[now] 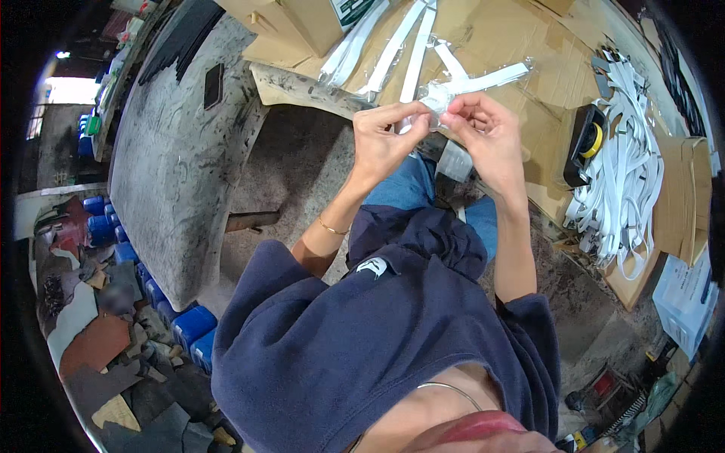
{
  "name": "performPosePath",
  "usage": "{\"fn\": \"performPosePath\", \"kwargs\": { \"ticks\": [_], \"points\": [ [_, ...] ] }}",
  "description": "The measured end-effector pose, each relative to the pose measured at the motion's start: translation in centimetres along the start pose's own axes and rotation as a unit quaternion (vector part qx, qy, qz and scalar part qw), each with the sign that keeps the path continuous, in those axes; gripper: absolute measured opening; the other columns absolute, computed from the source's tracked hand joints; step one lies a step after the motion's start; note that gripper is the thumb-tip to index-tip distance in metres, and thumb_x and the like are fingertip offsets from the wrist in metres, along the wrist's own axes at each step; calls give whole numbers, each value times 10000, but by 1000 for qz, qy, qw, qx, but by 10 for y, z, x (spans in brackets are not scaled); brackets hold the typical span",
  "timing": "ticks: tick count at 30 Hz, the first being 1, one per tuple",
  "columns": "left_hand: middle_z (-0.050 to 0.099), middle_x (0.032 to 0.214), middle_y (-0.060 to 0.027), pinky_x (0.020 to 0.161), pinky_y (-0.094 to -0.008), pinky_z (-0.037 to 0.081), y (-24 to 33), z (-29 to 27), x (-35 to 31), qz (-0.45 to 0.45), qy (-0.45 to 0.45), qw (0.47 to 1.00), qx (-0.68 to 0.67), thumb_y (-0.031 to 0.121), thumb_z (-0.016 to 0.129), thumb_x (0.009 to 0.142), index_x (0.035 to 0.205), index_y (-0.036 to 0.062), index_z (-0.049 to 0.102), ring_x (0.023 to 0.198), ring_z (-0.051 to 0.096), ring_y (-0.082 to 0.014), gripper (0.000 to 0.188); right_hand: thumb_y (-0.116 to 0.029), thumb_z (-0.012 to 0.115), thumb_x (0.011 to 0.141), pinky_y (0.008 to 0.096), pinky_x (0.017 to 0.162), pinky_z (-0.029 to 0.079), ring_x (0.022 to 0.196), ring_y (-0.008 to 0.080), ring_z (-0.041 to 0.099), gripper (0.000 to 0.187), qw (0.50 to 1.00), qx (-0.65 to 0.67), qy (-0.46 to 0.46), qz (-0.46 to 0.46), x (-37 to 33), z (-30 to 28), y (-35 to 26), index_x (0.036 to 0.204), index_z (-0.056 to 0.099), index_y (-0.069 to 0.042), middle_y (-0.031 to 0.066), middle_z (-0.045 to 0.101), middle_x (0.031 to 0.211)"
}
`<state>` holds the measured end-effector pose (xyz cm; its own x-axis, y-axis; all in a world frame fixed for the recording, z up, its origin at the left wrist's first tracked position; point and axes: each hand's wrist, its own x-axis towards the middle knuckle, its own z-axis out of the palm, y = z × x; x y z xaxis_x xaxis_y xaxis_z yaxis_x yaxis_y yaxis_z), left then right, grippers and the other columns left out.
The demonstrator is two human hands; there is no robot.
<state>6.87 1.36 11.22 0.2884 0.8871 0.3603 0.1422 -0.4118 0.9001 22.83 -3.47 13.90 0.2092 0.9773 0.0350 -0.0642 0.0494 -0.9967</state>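
Observation:
Both hands meet over the near edge of the cardboard-covered table. My left hand (pixel 387 140) is closed, thumb and forefinger pinching the crumpled end of a clear plastic bag (pixel 439 98). My right hand (pixel 487 136) pinches the same bag from the other side, with its other fingers curled. A folded white strap (pixel 495 78) shows through the plastic and points to the right, away from the fingers. More white straps in clear bags (pixel 389 57) lie just beyond my left hand. Fingers partly hide the bag's end.
A large heap of loose white straps (pixel 623 151) covers the table's right side, beside a black holder with a yellow roll (pixel 593 142). Cardboard boxes (pixel 291 26) stand at the back. Left, a phone (pixel 214 85) lies on a grey worktop (pixel 177 166); blue containers (pixel 192 328) line the floor.

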Motion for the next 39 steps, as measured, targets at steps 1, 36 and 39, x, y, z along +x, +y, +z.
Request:
{"fn": "performPosePath", "kwargs": {
  "ticks": [1,36,39],
  "points": [
    [679,732,-26,547,-183,411,1,0,0,14,1,1000,17,10,683,790,885,-29,715,628,540,-27,107,13,659,827,192,652,444,727,46,555,74,1000,-2,-3,1,1,-1,-1,894,635,-6,-5,627,795],
    [697,765,-88,608,-242,498,-9,14,-5,134,31,989,56,-22,688,759,867,-7,705,667,663,-137,110,-95,652,827,266,526,404,542,78,444,234,976,-216,3,42,-4,-4,-1,1053,715,-88,72,648,689],
    [697,768,-90,610,-232,491,-2,16,-7,85,25,994,59,-14,684,769,872,-9,705,676,657,-112,105,-89,638,835,277,557,447,585,101,575,238,972,-226,35,50,-10,1,-9,1061,712,-103,110,692,762]
  ]
}}
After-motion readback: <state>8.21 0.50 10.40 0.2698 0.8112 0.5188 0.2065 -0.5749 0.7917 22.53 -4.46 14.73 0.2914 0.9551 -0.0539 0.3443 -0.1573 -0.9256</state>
